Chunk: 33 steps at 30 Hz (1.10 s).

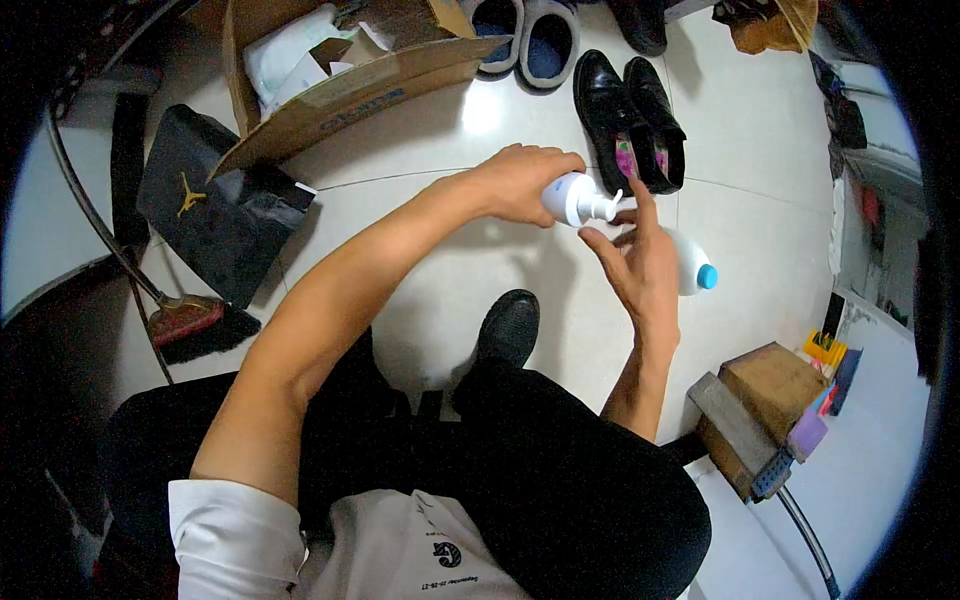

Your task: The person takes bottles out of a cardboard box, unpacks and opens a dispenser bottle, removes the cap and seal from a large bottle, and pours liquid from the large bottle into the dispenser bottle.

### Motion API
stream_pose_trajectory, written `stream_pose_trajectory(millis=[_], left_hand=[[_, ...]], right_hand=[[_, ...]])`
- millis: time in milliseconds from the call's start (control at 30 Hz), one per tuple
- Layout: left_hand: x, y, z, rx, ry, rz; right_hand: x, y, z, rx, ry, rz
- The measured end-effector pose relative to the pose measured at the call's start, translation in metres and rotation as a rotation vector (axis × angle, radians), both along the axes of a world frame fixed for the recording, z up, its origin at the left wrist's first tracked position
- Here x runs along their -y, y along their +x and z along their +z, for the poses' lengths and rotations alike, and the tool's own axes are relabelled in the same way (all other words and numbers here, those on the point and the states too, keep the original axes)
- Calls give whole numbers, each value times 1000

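Observation:
A white pump bottle (pixel 572 198) is tilted in my left hand (pixel 522 183), whose fingers wrap round its body. Its pump head points right, toward my right hand (pixel 640 255). That hand is beside the nozzle with thumb and index finger spread apart and nothing visible between them. Beyond my right hand lies a white bottle with a blue cap (pixel 707 276), partly hidden behind the hand. A pair of black leather shoes (pixel 605 95) rests on the floor just past both hands.
An open cardboard box (pixel 370 112) and a black shoe box (pixel 215 225) are at the left, above a broom (pixel 200 325). Grey slippers (pixel 547 45) lie at the top. Brown boxes (pixel 770 390) stand at the right. My black shoe (pixel 508 328) is on the floor below.

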<state>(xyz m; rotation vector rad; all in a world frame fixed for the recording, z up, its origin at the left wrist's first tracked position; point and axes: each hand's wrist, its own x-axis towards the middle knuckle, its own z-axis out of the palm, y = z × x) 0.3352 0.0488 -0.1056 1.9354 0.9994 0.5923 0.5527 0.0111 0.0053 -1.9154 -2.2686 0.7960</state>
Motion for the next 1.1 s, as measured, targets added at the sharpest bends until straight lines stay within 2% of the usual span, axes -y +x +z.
stream_pose_trajectory(millis=[67, 167, 200, 267, 333, 400, 467, 533, 567, 633, 700, 733, 833, 967, 1100], left_hand=[[-2, -1, -5, -18, 10, 8], [-3, 2, -1, -57, -5, 6], [-2, 2, -1, -73, -18, 6], [-2, 1, 0, -91, -7, -21], [-1, 0, -1, -102, -8, -28], [-2, 0, -2, -99, -14, -21], [-2, -1, -4, -98, 0, 2], [-2, -2, -5, -104, 7, 13], [-2, -3, -6, -110, 9, 10], [-2, -1, -4, -117, 19, 5], [-1, 0, -3, -122, 36, 7], [-1, 1, -4, -115, 29, 7], [-1, 2, -2, -113, -15, 1], [-4, -2, -5, -103, -101, -43], [-3, -5, -8, -34, -123, -117]], right_hand=[[5, 7, -9, -180, 197, 78], [2, 8, -12, -57, 308, 229], [2, 7, -13, -5, 291, 223], [-6, 2, -9, 285, -21, 145], [-7, -1, -8, 397, -165, 53], [-3, -2, -11, 340, -134, -59], [6, -2, -18, 125, 276, 22], [6, -1, -26, -34, 510, 120], [0, 1, -30, -81, 541, 175], [-1, 3, -31, -98, 419, 132], [5, 1, -27, -46, 114, -57], [2, 4, -32, -103, -12, -180], [3, 5, -33, -285, -2, -304], [3, 11, -28, -218, 249, 137], [7, 10, -29, -219, 152, 142]])
